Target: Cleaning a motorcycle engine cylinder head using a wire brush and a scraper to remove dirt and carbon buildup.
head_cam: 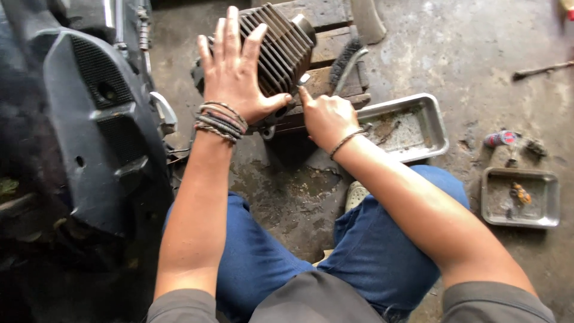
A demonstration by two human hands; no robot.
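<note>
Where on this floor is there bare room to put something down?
Bare concrete lies between the large metal tray and the small tray, and above both toward the rod. It is crowded at the wooden block, where both hands work on the finned cylinder beside the wire brush.

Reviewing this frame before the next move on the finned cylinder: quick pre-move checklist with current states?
1. Left hand braces the finned cylinder: ok, palm flat on the fins, fingers spread.
2. Right hand at the cylinder's lower edge: ok, index finger extended toward it; whether it holds a tool, cannot tell.
3. Cylinder supported: ok, it rests on a wooden block.
4. Wire brush at hand: ok, it lies on the block beside the cylinder.
5. Large metal tray near: ok, just right of the right hand.
6. Small metal tray contents: cannot tell, small parts only.
</note>
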